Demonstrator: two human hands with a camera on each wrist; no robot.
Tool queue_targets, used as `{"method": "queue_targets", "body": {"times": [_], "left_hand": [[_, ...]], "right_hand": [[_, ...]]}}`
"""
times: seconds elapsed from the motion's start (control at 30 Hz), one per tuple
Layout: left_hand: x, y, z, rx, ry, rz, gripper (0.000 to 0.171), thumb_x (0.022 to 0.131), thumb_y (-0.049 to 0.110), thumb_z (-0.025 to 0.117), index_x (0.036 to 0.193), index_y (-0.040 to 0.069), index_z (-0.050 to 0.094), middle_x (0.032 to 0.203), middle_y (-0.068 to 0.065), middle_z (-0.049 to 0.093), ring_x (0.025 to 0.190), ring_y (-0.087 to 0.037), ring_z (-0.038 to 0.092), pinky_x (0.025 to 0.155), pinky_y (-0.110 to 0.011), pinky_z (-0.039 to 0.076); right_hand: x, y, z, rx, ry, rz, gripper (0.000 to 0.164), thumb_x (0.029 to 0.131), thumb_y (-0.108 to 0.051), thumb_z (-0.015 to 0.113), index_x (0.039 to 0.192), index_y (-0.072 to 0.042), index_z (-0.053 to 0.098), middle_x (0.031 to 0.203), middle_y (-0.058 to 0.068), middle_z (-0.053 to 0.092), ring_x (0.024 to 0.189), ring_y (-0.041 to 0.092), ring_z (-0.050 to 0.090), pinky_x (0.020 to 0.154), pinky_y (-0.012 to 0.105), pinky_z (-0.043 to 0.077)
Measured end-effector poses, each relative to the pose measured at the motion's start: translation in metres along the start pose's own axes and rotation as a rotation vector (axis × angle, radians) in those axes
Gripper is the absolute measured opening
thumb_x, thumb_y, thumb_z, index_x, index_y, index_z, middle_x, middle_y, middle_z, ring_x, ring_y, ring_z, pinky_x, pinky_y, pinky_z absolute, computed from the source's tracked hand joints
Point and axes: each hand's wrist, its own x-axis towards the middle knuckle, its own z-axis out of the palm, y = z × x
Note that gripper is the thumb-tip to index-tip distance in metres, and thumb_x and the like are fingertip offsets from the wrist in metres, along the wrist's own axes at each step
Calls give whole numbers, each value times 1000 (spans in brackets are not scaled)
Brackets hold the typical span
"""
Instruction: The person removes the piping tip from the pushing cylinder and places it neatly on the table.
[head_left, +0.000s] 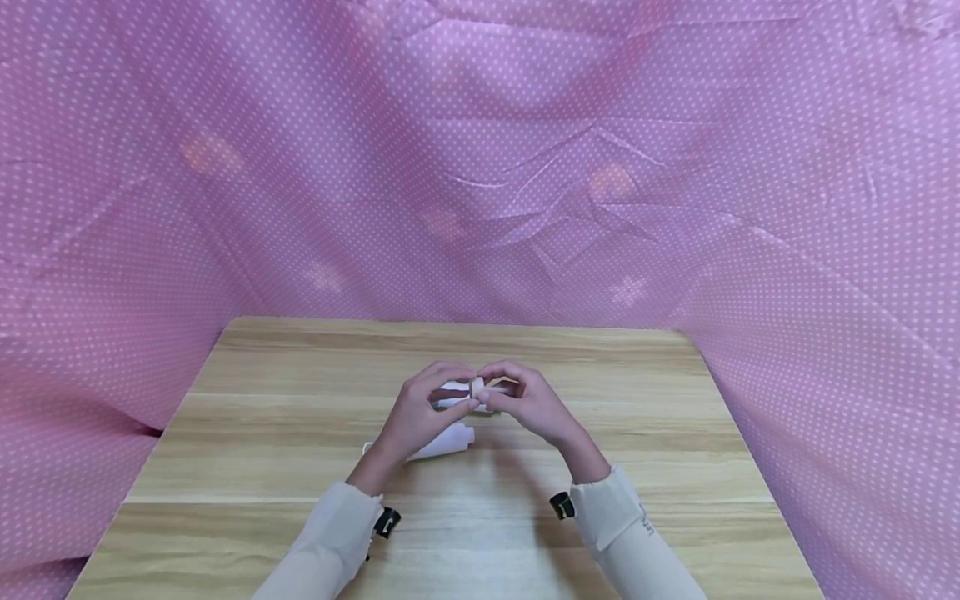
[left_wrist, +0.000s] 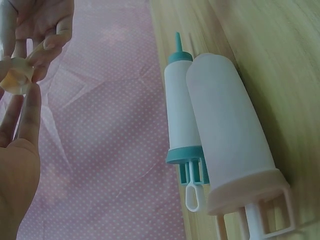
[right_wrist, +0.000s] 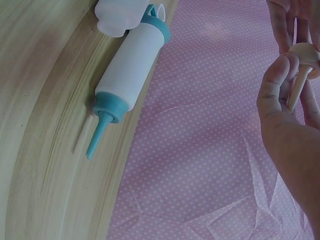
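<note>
Both hands meet above the table around a cream nozzle cap (head_left: 477,387) with a slim spout (right_wrist: 298,89). My left hand (head_left: 423,408) pinches the cap's rim between thumb and fingers; its hollow open end shows in the left wrist view. My right hand (head_left: 531,402) holds the spout side with thumb and curled fingers. Below the left hand lies a white cylinder (left_wrist: 227,120) with a beige end collar and handle frame; its other end is a bare, uncapped neck. Beyond it lies a similar white cylinder (right_wrist: 135,67) with a teal collar and teal nozzle.
The wood-grain table (head_left: 262,467) reaches back to a pink dotted cloth (head_left: 480,167), which hangs behind and on both sides. A white loop handle (left_wrist: 195,197) sticks out of the teal-collared cylinder. Dark wrist cameras (head_left: 387,522) sit at both sleeve cuffs.
</note>
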Motion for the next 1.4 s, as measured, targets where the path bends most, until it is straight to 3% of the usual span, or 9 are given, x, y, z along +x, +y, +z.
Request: {"method": "queue_targets", "body": {"times": [0.23, 0.5, 0.63, 0.87, 1.03, 1.2, 1.4], "left_hand": [[3, 28, -2, -35, -13, -6, 30, 86, -11, 74, 115, -9, 67, 119, -23, 64, 110, -41, 64, 89, -52, 57], [0, -5, -1, -25, -2, -6, 33, 86, -5, 77, 118, 0, 70, 122, -14, 65, 114, -34, 64, 91, -43, 58], [-1, -5, -2, -16, 14, -10, 32, 87, 1, 78, 118, 5, 71, 122, -8, 65, 112, -27, 65, 90, -37, 59], [-1, -6, -3, -23, 36, 13, 32, 88, 3, 78, 119, 3, 70, 120, -7, 66, 109, -27, 66, 89, -35, 59], [-2, -4, -2, -27, 52, -6, 34, 86, -4, 77, 119, -2, 69, 120, -11, 65, 108, -30, 66, 89, -36, 59], [-1, -1, -1, -29, 63, 0, 33, 84, -12, 75, 117, -10, 67, 118, -20, 65, 106, -38, 65, 87, -44, 59], [-2, 0, 1, -45, 75, -22, 34, 85, -9, 76, 118, -5, 68, 119, -15, 66, 108, -33, 65, 89, -41, 59]], "right_hand": [[0, 1, -1, 14, 0, -4, 30, 98, -6, 66, 125, 6, 61, 124, 19, 62, 106, 25, 69, 80, 34, 59], [0, 1, -4, 16, 2, 3, 30, 98, -7, 66, 125, 5, 62, 123, 18, 63, 94, 21, 69, 78, 32, 59], [0, 2, -6, 9, 11, 5, 30, 98, -8, 66, 124, 7, 62, 121, 19, 64, 93, 26, 68, 80, 35, 59], [-1, 10, -10, -24, 3, 67, 29, 101, -13, 63, 125, 4, 62, 110, 21, 67, 91, 36, 68, 89, 54, 56], [-3, 15, -12, -17, -1, 76, 29, 102, -13, 62, 124, 6, 61, 102, 14, 68, 88, 31, 67, 86, 45, 58], [-4, 18, -13, 0, 27, 36, 23, 102, -8, 60, 118, 9, 62, 95, 10, 68, 86, 22, 66, 81, 33, 59], [-4, 18, -15, 43, 73, 29, 20, 101, -3, 60, 114, 11, 60, 95, 9, 69, 85, 18, 68, 84, 36, 60]]}}
